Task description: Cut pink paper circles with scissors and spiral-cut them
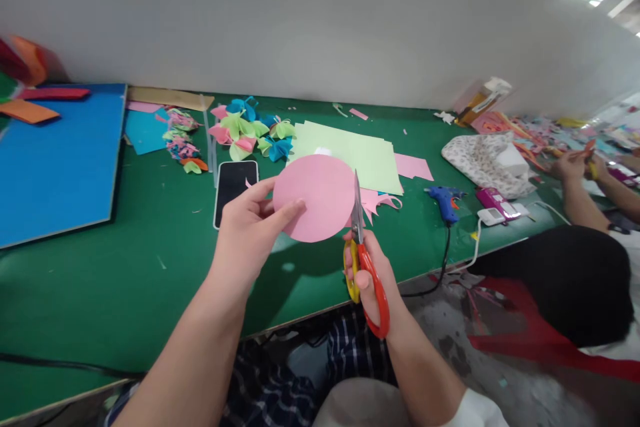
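A round piece of pink paper [320, 197] is pinched at its left edge by my left hand [257, 223], thumb on top. My right hand [373, 270] grips a pair of scissors [367, 267] with one red and one yellow handle loop. The blades point up, beside the right edge of the circle. Behind the circle lie light green paper sheets [350, 147] and pink paper scraps [377, 202]. A smartphone [235, 187] with a dark screen rests just left of my left hand.
Folded paper flowers [250, 127] sit at the back, near a blue board [60, 160] on the left. To the right are a blue glue gun [445, 203] with a black cord, a purple power strip [497, 203] and a patterned cloth [487, 160]. A co-worker's hands [575, 163] show at far right.
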